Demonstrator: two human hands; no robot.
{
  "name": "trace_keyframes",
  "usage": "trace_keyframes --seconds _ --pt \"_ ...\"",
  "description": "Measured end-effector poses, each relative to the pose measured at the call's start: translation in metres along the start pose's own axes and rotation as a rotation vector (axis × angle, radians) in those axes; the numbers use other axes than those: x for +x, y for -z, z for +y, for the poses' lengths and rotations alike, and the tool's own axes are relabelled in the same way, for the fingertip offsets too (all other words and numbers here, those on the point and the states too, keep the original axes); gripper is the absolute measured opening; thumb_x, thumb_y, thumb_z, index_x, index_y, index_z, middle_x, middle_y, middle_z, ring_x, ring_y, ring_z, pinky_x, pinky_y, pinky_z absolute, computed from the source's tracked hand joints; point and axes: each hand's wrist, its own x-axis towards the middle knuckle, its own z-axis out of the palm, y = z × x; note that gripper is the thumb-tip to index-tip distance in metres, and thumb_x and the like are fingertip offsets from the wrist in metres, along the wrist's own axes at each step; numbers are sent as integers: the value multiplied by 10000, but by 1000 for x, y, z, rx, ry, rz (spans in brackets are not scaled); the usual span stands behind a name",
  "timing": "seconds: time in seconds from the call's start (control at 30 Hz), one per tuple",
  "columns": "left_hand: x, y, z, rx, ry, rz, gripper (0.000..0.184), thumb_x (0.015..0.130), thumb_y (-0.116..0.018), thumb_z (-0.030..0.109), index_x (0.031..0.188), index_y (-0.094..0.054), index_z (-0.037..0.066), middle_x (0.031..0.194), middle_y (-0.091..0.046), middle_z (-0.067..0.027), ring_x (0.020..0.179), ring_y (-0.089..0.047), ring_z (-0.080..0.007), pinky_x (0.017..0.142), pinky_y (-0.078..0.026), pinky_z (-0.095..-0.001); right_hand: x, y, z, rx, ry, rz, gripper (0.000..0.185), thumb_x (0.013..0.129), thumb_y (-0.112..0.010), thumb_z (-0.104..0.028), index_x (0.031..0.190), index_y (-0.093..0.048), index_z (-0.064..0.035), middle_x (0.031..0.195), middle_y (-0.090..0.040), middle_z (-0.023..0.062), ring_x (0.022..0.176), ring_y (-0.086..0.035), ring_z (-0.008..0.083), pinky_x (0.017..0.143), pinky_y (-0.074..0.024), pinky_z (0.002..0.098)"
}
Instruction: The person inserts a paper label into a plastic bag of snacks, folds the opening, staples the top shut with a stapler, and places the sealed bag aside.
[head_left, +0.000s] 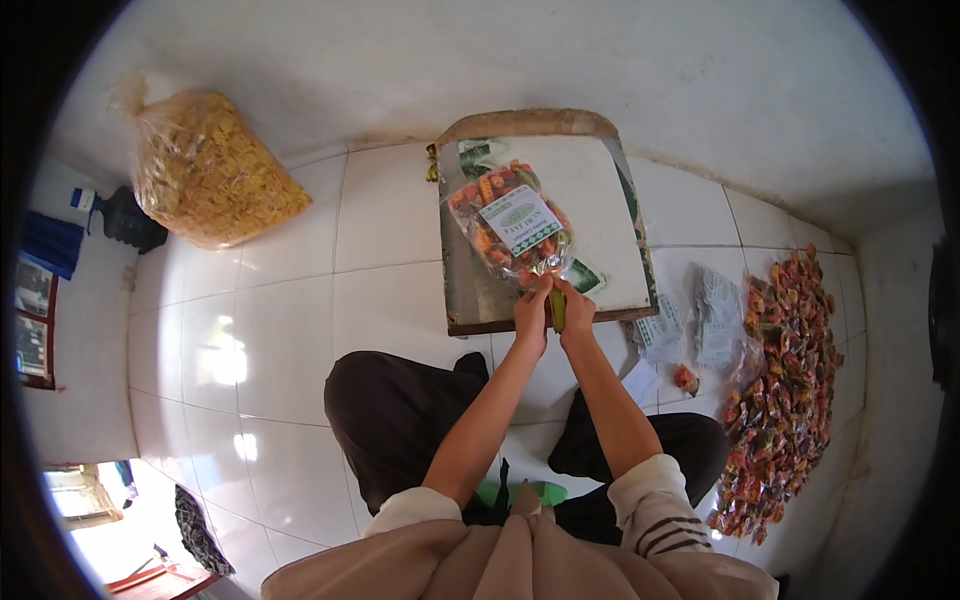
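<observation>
A clear plastic bag of red and orange snacks (490,240) with a white and green printed label (521,218) lies on a low board-topped table (590,200). At the bag's gathered neck, near the table's front edge, my left hand (531,318) is closed with its fingertips pinching the plastic. My right hand (575,314) is closed right beside it, also at the neck. A narrow yellow-green strip (558,312) shows between both hands, against the right one. How the strip meets the neck is hidden by my fingers.
A big heap of small wrapped snacks (785,400) covers the floor at right. Labelled plastic bags (715,315) and one loose snack packet (686,379) lie nearer. A large sack of yellow chips (215,170) leans at the left wall. Yellow ties (432,163) hang at the table's left edge.
</observation>
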Motion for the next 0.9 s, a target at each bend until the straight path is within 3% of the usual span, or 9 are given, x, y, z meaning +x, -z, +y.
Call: trace_keyframes --seconds 0.17,0.23,0.33,0.4,0.5,0.63,0.67,0.73,0.9 --pt "12 9 -7 34 -104 72 241 792 -611 235 837 -573 1 782 -576 -48 656 -542 -104 568 -416 -233 2 0 2 -13 -12 -5 238 684 -696 -181 729 -618 39 689 -553 43 587 -483 120 526 -380 272" --pt "9 9 -6 339 -251 143 215 788 -598 207 777 -581 -7 711 -574 -55 630 -533 -120 555 -398 -249 0 -1 2 -3 9 2 242 681 -700 -186 726 -615 36 693 -553 44 588 -484 119 526 -379 270" --pt "0 5 0 348 -295 200 223 765 -603 193 719 -588 -25 632 -562 -68 594 -520 -132 544 -392 -275 0 4 2 21 16 -49 237 698 -689 -202 716 -609 20 667 -539 38 592 -490 119 521 -375 269" --pt "-4 6 6 438 -316 234 222 754 -605 188 713 -591 -30 619 -560 -71 577 -513 -131 536 -390 -280 0 11 -7 -143 -95 -243 286 740 -662 -250 813 -595 18 734 -549 58 633 -525 133 552 -413 262" --pt "-3 8 6 515 -337 268 232 734 -611 187 699 -593 -42 594 -553 -78 554 -509 -136 518 -386 -290 -9 16 -21 -60 -216 -442 362 779 -625 -308 930 -559 15 820 -546 79 666 -545 153 601 -457 265" --pt "8 13 3 559 -267 254 241 734 -614 184 686 -587 -50 599 -552 -72 572 -538 -140 502 -403 -271 -3 23 -33 -91 -224 -534 428 790 -609 -346 1001 -521 15 891 -537 97 678 -549 166 644 -483 274" --pt "10 13 1 558 -267 253 241 734 -614 184 686 -587 -50 599 -552 -72 572 -538 -140 502 -403 -271 -2 27 -37 -135 -214 -539 422 787 -611 -352 990 -530 8 872 -537 94 664 -543 165 633 -476 270" --pt "8 9 1 163 -160 148 160 784 -580 134 798 -588 -26 743 -588 -62 636 -562 -128 562 -468 -238 5 37 -41 -179 -202 -543 415 784 -613 -358 979 -540 1 853 -536 92 650 -538 164 622 -470 267" --pt "8 10 7 46 -92 94 126 771 -597 80 844 -564 -17 798 -589 -74 710 -598 -156 653 -532 -253 22 45 -37 -599 17 -322 451 761 -631 -388 931 -571 26 891 -536 132 739 -551 195 667 -452 277"
